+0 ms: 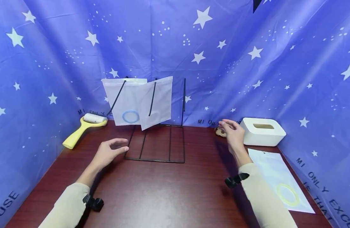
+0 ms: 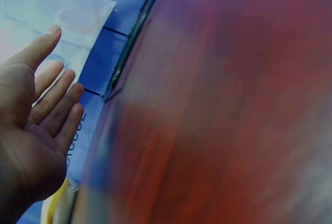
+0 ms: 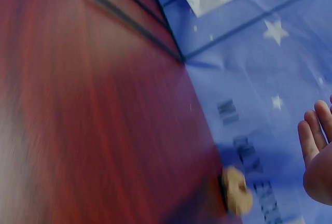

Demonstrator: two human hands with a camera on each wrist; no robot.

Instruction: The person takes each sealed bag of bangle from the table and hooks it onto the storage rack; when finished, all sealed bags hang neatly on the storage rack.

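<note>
A black wire rack (image 1: 170,142) stands at the back of the table. Two white zip bags hang on its hooks: the left bag (image 1: 118,101) shows a blue ring (image 1: 131,116) inside, and the right bag (image 1: 160,104) partly overlaps it. My left hand (image 1: 110,152) is held beside the rack's front left corner, fingers extended and palm bare in the left wrist view. On the other side, my right hand (image 1: 233,133) hovers in front of the white tissue box (image 1: 263,131), its fingers loosely bent around nothing. A small tan object (image 1: 220,132) lies just behind that hand.
A third white bag (image 1: 266,164) with a yellow ring (image 1: 288,194) lies flat at the right, partly under my right forearm in the head view. A yellow-handled lint roller (image 1: 78,134) rests at the back left. Blue star-patterned cloth (image 1: 175,41) surrounds the table (image 1: 163,190).
</note>
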